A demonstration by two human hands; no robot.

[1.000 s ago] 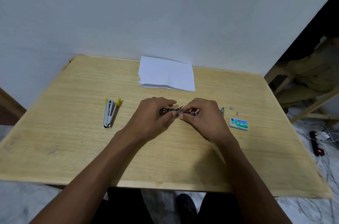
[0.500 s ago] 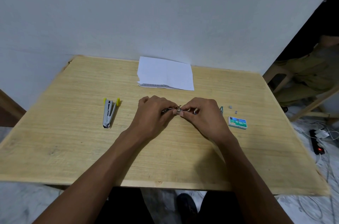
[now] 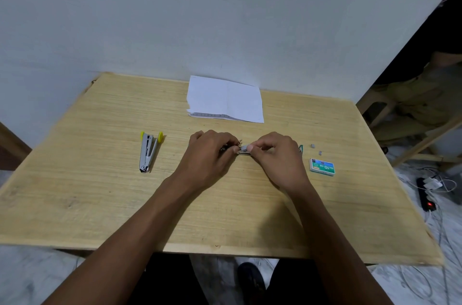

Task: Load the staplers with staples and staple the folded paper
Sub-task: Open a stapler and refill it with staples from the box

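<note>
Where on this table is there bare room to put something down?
Bare wood: the near-left corner of the table in front of the yellow stapler; the far-left corner beside the folded paper; the near-right corner in front of the staple box. Crowded: the middle, where the left hand and right hand hold the second stapler.

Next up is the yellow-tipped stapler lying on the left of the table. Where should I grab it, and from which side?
Probably from above with the left hand, which is nearer. Pinch the stapler across its metal body near the closed near end: the arms meet there, while the yellow-tipped far ends splay apart.
</note>
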